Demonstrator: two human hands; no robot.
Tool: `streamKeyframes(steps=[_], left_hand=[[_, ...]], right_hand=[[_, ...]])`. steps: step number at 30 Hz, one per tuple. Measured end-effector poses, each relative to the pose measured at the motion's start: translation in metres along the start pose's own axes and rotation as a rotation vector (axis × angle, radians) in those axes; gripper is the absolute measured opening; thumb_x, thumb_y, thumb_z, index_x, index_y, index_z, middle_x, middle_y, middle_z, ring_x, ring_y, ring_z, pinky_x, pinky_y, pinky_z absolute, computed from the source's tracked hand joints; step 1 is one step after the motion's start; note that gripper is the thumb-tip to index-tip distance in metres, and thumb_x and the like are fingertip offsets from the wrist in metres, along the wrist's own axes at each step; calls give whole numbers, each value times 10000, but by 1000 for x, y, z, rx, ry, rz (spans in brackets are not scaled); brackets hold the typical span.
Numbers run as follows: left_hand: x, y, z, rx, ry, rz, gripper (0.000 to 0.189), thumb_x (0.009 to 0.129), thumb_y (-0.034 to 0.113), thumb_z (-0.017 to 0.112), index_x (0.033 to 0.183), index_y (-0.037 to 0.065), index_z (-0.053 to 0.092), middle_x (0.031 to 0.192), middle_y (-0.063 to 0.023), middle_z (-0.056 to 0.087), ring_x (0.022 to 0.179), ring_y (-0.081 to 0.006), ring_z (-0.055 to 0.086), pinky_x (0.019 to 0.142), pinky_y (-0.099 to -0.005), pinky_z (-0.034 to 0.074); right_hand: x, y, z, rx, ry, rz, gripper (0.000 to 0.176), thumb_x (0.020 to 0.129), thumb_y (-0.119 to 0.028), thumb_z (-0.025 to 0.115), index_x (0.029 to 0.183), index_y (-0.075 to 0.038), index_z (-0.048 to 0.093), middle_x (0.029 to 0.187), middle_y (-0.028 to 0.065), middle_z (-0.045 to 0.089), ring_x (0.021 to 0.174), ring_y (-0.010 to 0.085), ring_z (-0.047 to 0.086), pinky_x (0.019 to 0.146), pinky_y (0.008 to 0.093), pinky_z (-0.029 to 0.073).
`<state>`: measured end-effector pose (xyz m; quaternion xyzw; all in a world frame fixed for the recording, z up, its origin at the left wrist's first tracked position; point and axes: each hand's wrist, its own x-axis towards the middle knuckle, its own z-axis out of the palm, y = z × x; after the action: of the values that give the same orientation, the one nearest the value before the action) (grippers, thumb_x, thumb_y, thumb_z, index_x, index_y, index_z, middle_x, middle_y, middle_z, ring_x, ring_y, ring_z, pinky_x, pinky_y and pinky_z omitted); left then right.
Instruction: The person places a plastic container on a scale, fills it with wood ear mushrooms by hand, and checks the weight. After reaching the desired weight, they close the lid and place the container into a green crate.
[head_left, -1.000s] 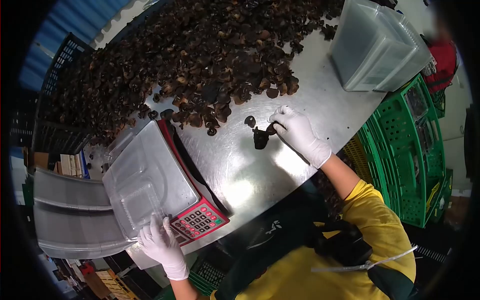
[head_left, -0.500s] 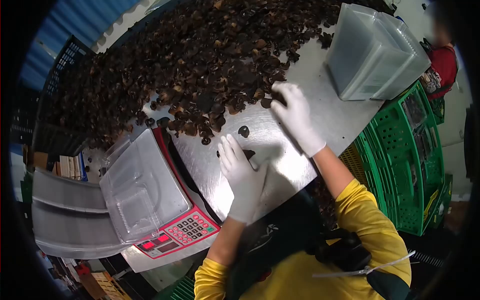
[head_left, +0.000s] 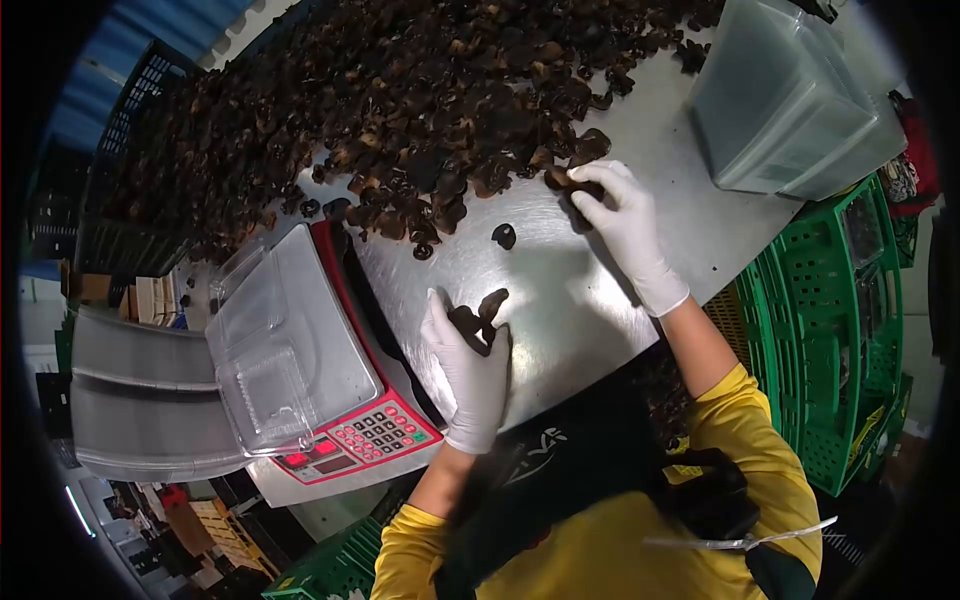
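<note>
A large heap of dark brown wood ear mushrooms [head_left: 400,110] covers the far part of the metal table. My left hand [head_left: 468,375], in a white glove, is curled around dark mushroom pieces [head_left: 478,318] that show between thumb and fingers. At the heap's near right edge, my gloved right hand [head_left: 628,225] pinches a brown mushroom [head_left: 562,180] between thumb and fingertips. One small mushroom piece [head_left: 504,236] lies alone on the metal between the hands and the heap. To the left stands a red weighing scale [head_left: 385,437] with a clear plastic tray [head_left: 268,400] on its platform.
Stacked clear plastic containers [head_left: 790,110] stand at the table's back right. Green crates [head_left: 810,400] are beside the right edge, and a black crate [head_left: 135,110] is at the far left. More clear plastic trays [head_left: 140,400] lie left of the scale. A person in red [head_left: 918,150] is partly visible at right.
My left hand has closed around mushroom pieces from the table. My right hand now pinches a mushroom at the heap's edge. The view has shifted slightly.
</note>
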<state>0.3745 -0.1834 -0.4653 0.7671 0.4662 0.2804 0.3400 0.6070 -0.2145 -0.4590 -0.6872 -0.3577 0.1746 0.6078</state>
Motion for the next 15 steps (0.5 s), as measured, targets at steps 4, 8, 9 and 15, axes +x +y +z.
streamKeyframes(steps=[4, 8, 9, 15], left_hand=[[-1, -2, -9, 30, 10, 50, 942, 703, -49, 757, 1472, -21, 214, 1306, -195, 376, 1115, -276, 492, 959, -343, 443], [-4, -12, -13, 90, -13, 90, 964, 681, -21, 777, 1470, -29, 223, 1271, -202, 400, 1125, -299, 488, 985, -370, 414], [-6, -12, -14, 62, -49, -9, 1021, 637, 11, 796, 1480, -7, 222, 1339, -215, 408, 1264, -356, 420, 1077, -392, 343], [1, -7, -10, 156, -36, 91, 992, 652, 110, 817, 1463, -22, 263, 1383, -239, 386, 1252, -382, 416, 1070, -420, 344]], right_hand=[[-16, -3, 17, -196, -124, -66, 345, 791, -11, 699, 1122, -87, 644, 932, 52, 606, 647, 134, 512, 630, 260, 466], [-28, 2, 25, -266, -211, -138, 395, 781, -18, 718, 1155, -96, 622, 925, 93, 621, 756, 235, 614, 690, 315, 502], [-29, 3, 26, -303, -222, -147, 400, 776, -13, 719, 1157, -86, 623, 943, 111, 629, 839, 267, 643, 720, 332, 512], [-47, 7, 36, -302, -402, -176, 375, 827, -130, 691, 1193, -80, 624, 1039, 103, 651, 870, 205, 661, 803, 303, 515]])
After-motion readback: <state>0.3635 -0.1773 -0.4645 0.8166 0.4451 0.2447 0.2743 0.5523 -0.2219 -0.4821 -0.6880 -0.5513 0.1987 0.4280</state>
